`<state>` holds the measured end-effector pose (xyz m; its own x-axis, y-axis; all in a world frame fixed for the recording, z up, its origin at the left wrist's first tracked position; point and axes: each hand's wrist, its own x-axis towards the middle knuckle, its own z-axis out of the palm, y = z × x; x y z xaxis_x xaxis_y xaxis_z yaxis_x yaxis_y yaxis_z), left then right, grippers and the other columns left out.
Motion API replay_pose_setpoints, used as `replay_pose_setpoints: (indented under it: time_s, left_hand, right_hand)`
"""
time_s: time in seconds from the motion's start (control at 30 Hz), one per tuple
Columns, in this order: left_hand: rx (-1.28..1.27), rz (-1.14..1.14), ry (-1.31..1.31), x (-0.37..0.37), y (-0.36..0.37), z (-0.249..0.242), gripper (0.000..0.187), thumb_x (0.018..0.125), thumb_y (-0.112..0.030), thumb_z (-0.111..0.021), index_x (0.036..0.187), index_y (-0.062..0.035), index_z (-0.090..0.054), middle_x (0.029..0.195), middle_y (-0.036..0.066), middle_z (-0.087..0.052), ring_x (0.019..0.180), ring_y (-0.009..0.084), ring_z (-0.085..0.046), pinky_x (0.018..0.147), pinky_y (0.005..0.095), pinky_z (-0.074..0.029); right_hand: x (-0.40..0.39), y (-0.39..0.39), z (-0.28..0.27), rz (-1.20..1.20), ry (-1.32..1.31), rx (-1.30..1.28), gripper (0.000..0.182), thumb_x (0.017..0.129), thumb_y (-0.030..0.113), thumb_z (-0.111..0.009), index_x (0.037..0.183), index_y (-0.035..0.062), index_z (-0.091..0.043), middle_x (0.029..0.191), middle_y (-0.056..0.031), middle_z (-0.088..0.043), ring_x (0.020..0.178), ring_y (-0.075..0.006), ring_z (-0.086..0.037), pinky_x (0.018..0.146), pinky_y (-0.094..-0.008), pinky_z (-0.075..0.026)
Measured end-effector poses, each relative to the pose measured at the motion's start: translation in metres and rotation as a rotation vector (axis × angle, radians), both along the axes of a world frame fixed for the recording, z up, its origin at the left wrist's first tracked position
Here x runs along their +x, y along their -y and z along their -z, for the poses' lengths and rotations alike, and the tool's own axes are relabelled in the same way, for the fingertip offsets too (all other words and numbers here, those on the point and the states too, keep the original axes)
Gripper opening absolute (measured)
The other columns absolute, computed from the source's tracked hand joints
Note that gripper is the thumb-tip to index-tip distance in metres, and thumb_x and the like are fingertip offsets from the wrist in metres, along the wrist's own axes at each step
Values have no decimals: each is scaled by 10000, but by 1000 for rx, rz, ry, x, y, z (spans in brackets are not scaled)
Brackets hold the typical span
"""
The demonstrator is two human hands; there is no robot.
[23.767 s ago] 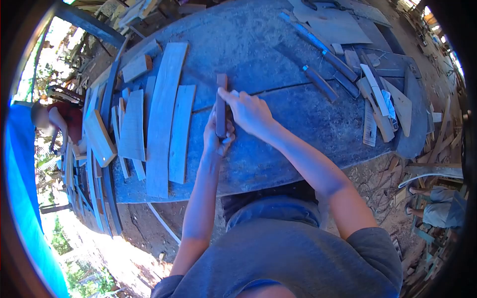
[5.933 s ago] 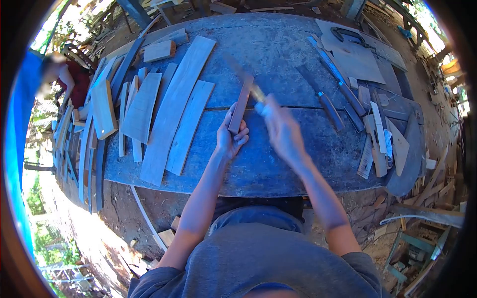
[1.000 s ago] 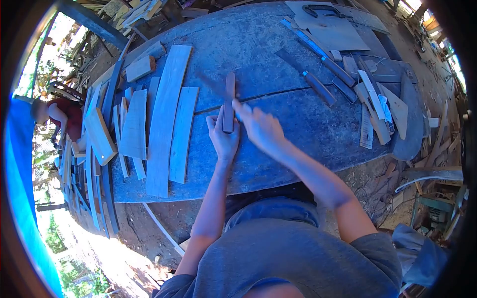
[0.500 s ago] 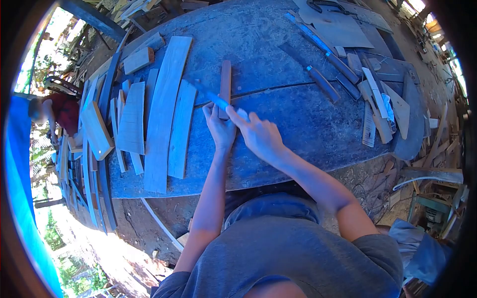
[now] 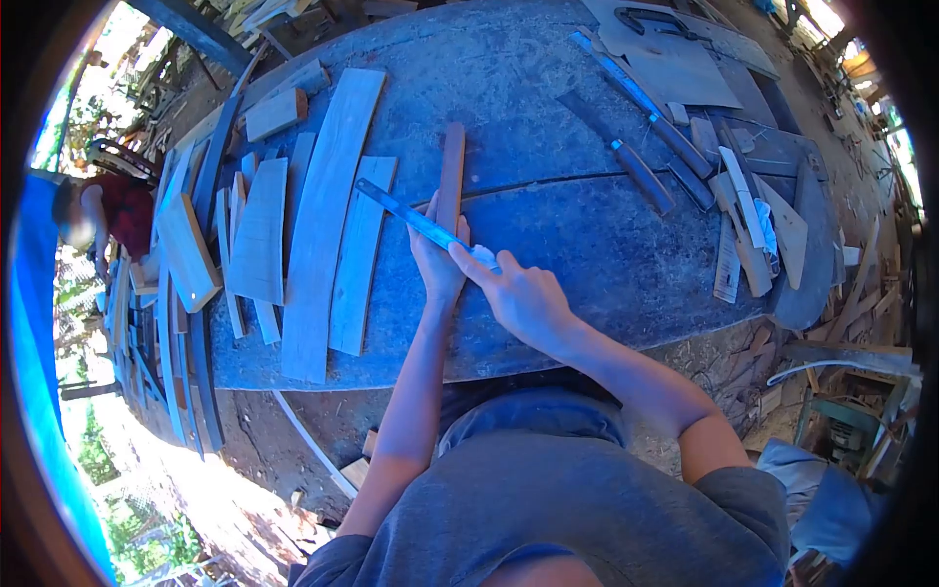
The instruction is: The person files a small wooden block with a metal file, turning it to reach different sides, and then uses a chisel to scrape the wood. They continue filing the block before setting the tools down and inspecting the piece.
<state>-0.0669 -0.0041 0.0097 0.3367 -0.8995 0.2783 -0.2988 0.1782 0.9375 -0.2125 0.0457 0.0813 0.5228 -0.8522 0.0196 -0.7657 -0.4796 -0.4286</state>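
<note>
My left hand (image 5: 437,256) is closed around the near end of a narrow reddish-brown wooden strip (image 5: 452,166), which points away from me over the workbench (image 5: 548,230). In my right hand (image 5: 528,301) is a long, flat metal blade (image 5: 396,207) with a pale end, partly hidden by my fingers. My right index finger lies stretched along the blade. The blade slants up to the left, crossing over the strip and the fingers of my left hand. Its tip overlaps a light board (image 5: 364,254) left of my hands in this view.
Several boards, including a long one (image 5: 328,225), lie on the left. Tools with dark handles (image 5: 643,179) and a ruler-like strip (image 5: 626,83) lie to the right, near wood offcuts (image 5: 748,210) and a C-clamp (image 5: 660,20). A person (image 5: 125,215) is at the far left.
The blade and my right hand have shifted down, toward me and slightly right. The wooden strip now leans a little more to the right, and my view has shifted slightly.
</note>
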Motion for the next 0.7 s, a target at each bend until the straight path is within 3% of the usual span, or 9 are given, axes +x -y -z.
replay_pose_setpoints:
  time_s: [0.1, 0.23, 0.37, 0.43, 0.47, 0.53, 0.6, 0.7]
  left_hand:
    - [18, 3, 314, -1, -5, -5, 481, 822, -76, -683, 1280, 14, -569, 1035, 117, -495, 961, 251, -541, 863, 362, -469]
    - [35, -27, 259, 1, -4, -2, 492, 812, -80, -686, 1280, 11, -565, 1038, 126, -491, 952, 263, -542, 862, 370, -469]
    - [28, -5, 265, 6, 1, 4, 509, 817, -71, -670, 1305, 6, -546, 1030, 129, -484, 937, 270, -543, 855, 376, -471]
    - [12, -8, 213, 3, -3, 1, 504, 819, -67, -667, 1304, 7, -550, 1023, 126, -485, 930, 266, -542, 845, 373, -473]
    - [22, -7, 213, 2, -4, -2, 504, 819, -67, -667, 1304, 7, -550, 1023, 126, -485, 930, 266, -542, 845, 373, -473]
    - [22, -8, 302, 0, -5, -7, 501, 812, -65, -674, 1295, 3, -560, 1017, 127, -490, 928, 266, -541, 841, 368, -472]
    - [12, -23, 283, -1, -1, -4, 502, 810, -61, -675, 1295, -2, -562, 1012, 126, -493, 924, 267, -540, 843, 368, -471]
    - [-5, -33, 257, 2, -2, 0, 497, 806, -56, -673, 1289, -5, -568, 1002, 125, -497, 919, 268, -538, 844, 369, -469]
  right_hand:
    - [3, 47, 5, 91, 12, -90, 508, 914, 106, -489, 1405, 231, -459, 889, -192, -625, 621, -354, -661, 540, -422, -559]
    - [16, 121, 23, 224, 144, -203, 511, 924, 120, -478, 1421, 233, -436, 908, -221, -640, 653, -396, -667, 565, -455, -561]
    - [10, 56, 13, 144, 114, -214, 539, 921, 126, -478, 1442, 232, -388, 894, -223, -640, 667, -414, -663, 596, -484, -560]
    - [2, 26, -1, 17, -30, 107, 559, 920, 133, -473, 1456, 233, -348, 917, -228, -642, 687, -426, -662, 628, -499, -558]
    - [3, 30, 0, 17, -30, 117, 559, 920, 133, -473, 1456, 233, -348, 917, -228, -642, 687, -426, -662, 628, -499, -558]
    - [6, 64, 0, 115, 76, -87, 528, 924, 141, -469, 1439, 227, -388, 914, -234, -642, 690, -422, -662, 631, -495, -557]
    - [13, 112, 24, 173, 43, -131, 511, 932, 145, -454, 1434, 219, -395, 905, -228, -644, 708, -426, -660, 635, -497, -554]
    - [23, 125, 30, 210, 200, -278, 490, 931, 135, -441, 1416, 198, -422, 888, -202, -639, 685, -418, -656, 621, -492, -552]
